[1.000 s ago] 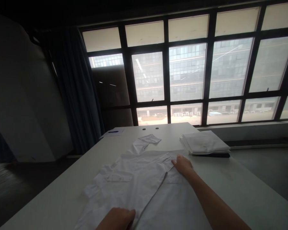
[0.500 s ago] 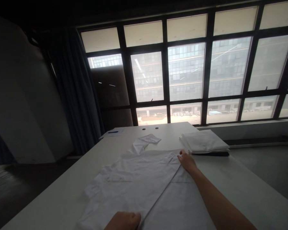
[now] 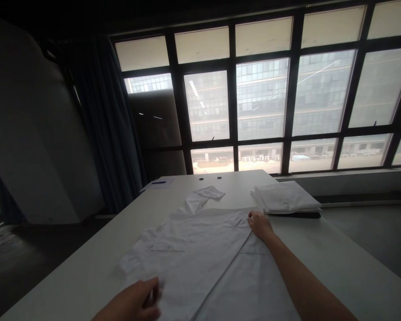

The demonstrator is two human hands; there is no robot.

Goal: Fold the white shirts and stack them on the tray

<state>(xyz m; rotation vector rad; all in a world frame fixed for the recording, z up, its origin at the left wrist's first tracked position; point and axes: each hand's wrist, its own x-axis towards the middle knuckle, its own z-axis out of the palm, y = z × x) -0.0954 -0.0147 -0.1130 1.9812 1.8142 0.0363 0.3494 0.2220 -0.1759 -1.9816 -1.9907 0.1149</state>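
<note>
A white shirt (image 3: 200, 254) lies spread and slightly creased across the table, one sleeve (image 3: 195, 203) stretching away toward the far end. Its front edge runs as a dark diagonal line from the near side up to my right hand (image 3: 260, 226). That hand is closed, with thumb and fingers pinching the far part of this edge. My left hand (image 3: 137, 301) is over the near left part of the shirt, off the front edge. Its fingers are partly curled, with a gap between thumb and fingers and nothing visible in them.
A stack of folded white cloth (image 3: 285, 197) with a dark layer beneath sits at the table's right edge, just beyond my right hand. At the far left lie paper (image 3: 163, 185) and a blue pen (image 3: 159, 182). Windows and a dark blue curtain (image 3: 120, 133) stand behind the white table (image 3: 80, 267).
My left hand has let go of the front edge and moved left across the shirt, its fingers loosening. My right hand keeps its pinch in nearly the same place.
</note>
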